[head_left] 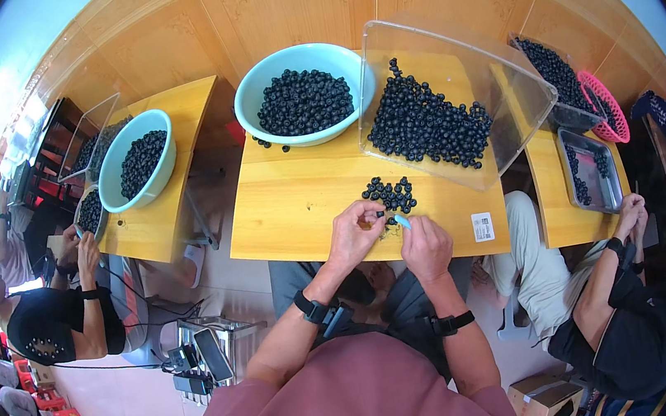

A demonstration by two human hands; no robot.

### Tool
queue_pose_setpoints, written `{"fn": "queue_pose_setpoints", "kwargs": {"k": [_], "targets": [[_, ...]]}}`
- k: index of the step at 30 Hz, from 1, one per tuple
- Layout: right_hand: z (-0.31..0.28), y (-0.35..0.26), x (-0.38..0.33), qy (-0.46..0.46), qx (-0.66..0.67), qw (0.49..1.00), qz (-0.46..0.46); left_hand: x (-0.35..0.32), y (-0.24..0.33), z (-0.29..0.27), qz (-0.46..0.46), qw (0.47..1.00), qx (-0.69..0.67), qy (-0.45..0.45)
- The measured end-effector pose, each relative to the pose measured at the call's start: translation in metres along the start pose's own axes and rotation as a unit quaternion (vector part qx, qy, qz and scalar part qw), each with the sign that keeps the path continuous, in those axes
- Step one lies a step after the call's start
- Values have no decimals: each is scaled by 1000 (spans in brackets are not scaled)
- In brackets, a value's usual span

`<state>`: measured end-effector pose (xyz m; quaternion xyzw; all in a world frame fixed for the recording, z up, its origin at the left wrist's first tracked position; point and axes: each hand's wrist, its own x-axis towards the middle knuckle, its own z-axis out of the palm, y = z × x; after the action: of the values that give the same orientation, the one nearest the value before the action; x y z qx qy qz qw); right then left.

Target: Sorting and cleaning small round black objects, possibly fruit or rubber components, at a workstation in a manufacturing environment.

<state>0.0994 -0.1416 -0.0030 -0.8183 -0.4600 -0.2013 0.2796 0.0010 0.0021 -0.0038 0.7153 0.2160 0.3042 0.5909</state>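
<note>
Over the front edge of a yellow wooden table (291, 205), my left hand (351, 236) pinches a small black bead (380, 215) between thumb and fingertips. My right hand (428, 248) is closed round a small tool with a light-blue handle (402, 222), its end close to the left fingertips. The working tip is too small to make out. Just beyond my hands lies a loose pile of black round beads (391, 192), with small crumbs by the table edge.
A light-blue basin (246, 106) of black beads stands at the back left. Beside it, a tilted clear plastic box (489, 56) holds more. A white label (482, 227) is on the table's right. People work at side tables (153, 230) left and right; a metal stand (232, 333) with devices is lower left.
</note>
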Motion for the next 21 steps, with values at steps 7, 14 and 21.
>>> {"fn": "queue_pose_setpoints", "kwargs": {"k": [7,14,21], "targets": [[0,2,-2,-9,2,1000,-6,2,3,0,67,994,78,28],[0,3,-2,-3,5,1000,-19,2,4,3,70,994,86,10],[-1,1,0,-4,12,999,-31,-2,8,1,59,994,91,-12]]}}
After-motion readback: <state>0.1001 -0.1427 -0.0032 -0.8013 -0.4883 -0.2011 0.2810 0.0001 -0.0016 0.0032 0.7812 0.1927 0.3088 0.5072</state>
